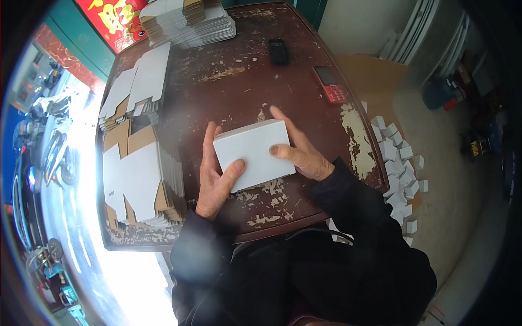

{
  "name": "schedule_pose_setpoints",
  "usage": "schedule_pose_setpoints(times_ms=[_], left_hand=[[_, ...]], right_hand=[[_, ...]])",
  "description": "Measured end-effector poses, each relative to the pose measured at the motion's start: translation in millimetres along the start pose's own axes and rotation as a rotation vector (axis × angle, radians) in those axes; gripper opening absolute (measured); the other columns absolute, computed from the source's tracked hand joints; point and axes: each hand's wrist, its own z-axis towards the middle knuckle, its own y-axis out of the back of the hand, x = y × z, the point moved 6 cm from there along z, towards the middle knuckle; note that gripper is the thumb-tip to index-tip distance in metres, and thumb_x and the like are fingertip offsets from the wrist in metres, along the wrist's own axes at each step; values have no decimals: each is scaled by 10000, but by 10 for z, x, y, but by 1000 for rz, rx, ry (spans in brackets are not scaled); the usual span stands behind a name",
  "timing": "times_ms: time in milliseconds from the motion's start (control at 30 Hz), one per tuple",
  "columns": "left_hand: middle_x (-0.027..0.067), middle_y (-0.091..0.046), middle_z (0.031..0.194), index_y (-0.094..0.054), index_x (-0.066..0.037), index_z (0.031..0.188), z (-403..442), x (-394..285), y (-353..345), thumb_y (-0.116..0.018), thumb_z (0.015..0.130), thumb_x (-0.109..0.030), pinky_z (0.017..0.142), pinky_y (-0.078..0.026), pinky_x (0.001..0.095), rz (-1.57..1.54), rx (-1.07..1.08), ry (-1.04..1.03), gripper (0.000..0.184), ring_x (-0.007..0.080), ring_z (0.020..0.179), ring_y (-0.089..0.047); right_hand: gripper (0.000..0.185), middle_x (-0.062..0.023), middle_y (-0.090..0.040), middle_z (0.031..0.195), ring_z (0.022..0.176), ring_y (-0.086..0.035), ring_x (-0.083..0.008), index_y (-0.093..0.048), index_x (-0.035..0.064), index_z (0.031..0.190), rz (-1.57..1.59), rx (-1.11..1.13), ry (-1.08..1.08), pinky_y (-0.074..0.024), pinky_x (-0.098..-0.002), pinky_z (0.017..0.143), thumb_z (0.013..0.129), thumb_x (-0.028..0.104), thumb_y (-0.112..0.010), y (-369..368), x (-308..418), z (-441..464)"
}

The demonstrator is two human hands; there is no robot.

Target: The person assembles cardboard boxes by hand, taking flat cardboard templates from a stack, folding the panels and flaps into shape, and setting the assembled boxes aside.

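Between my two hands is a white cardboard box (254,155), folded into shape, held above the worn brown table (239,92). My left hand (213,176) grips its left side, the thumb lying on the top face. On the right side, my right hand (302,149) has its thumb on the same face and its fingers behind the far edge. The underside of the box is hidden. To the left of my left hand lie stacked flat box blanks (133,176), white outside and brown inside.
A taller stack of flat blanks (187,24) sits at the far left of the table. Toward the right are a black phone (278,51) and a red keypad phone (329,85). Many folded white boxes (399,168) are heaped on the floor beyond the table's right edge.
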Motion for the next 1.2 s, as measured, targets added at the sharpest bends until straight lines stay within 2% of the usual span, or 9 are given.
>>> schedule_pose_setpoints(times_ms=[167,367,700,867,1000,1033,1167,1200], left_hand=[[292,-282,1469,-143,-29,1516,0,-15,11,-672,827,-284,1049,-364,465,-100,-34,40,906,406,1305,-369],[289,-323,1439,-142,-12,1511,3,29,22,-673,820,-293,1033,-385,453,-95,22,93,916,394,1269,-409],[287,-374,1399,-159,-16,1511,-10,-72,3,-693,785,-306,1024,-391,449,106,61,-103,946,384,1230,-452],[266,-364,1419,-164,-19,1509,15,-84,11,-704,770,-318,1035,-377,448,119,44,-128,963,381,1248,-435],[230,-331,1459,-158,-18,1511,20,-151,28,-701,760,-384,1058,-346,448,193,63,-198,996,375,1278,-408],[230,-331,1459,-158,-18,1511,23,-127,33,-701,760,-384,1058,-346,448,193,54,-192,996,375,1278,-408],[225,-371,1448,-160,-33,1521,59,60,70,-668,741,-535,1035,-362,434,-463,-50,-95,1057,327,1263,-434],[225,-371,1448,-160,-33,1521,58,66,94,-668,741,-535,1035,-362,434,-461,-53,-90,1057,327,1263,-434]], right_hand=[[950,-302,-217,1520,1424,-207,-414,-205,-11,1494,-15,88,41,-180,-514,1149,773,381,-683,-3,70,6],[951,-307,-223,1516,1415,-232,-413,-212,-1,1494,-120,84,104,-198,-515,1142,764,367,-699,7,162,-11],[972,-243,-295,1500,1362,-320,-401,-234,31,1495,-139,152,118,-238,-502,1125,726,357,-733,29,178,-18],[997,-202,-331,1487,1339,-348,-392,-258,27,1481,-199,118,213,-252,-500,1122,666,267,-780,37,187,-16],[1044,-170,-366,1468,1342,-359,-375,-301,88,1471,-358,-15,450,-254,-487,1130,564,107,-820,-5,458,-176],[1044,-170,-366,1468,1342,-359,-375,-301,88,1471,-354,-6,445,-254,-487,1130,564,107,-820,-21,425,-158],[1152,-143,-400,1443,1344,-369,-362,-324,170,1468,-624,-82,1020,-238,-502,1148,452,16,-844,-120,459,-230],[1152,-143,-400,1443,1344,-369,-362,-324,170,1468,-619,-81,1017,-238,-502,1148,452,16,-844,-127,444,-218]])
